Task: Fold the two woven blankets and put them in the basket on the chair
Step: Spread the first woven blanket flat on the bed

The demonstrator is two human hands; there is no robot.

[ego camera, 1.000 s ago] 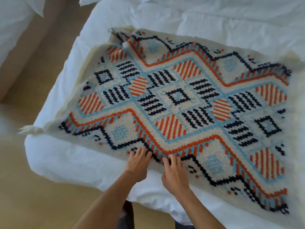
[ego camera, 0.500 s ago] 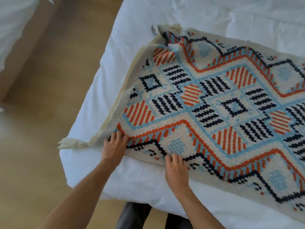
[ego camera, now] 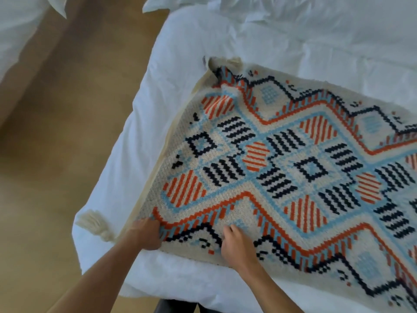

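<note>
Handling one woven blanket, spread pattern-up on the bed, close to its near left corner and running off toward the right edge; not yet folded. Gripping the blanket's near left corner with the left hand, with fingers curled round the cream border, just beside the tassel drooping over the bed's left edge. Setting the right hand on the near border a little further right, with fingers bent onto the weave; pinching or merely pressing, impossible to tell through the blur. Placing both hands along one edge, probably for lifting that corner and carrying it across to the opposite side for a first fold. Leaving the far left corner rumpled and turned over, likely needing flattening for a square fold. Showing neither the second blanket, nor the basket, nor the chair; only wooden floor beyond the bed's left edge.
</note>
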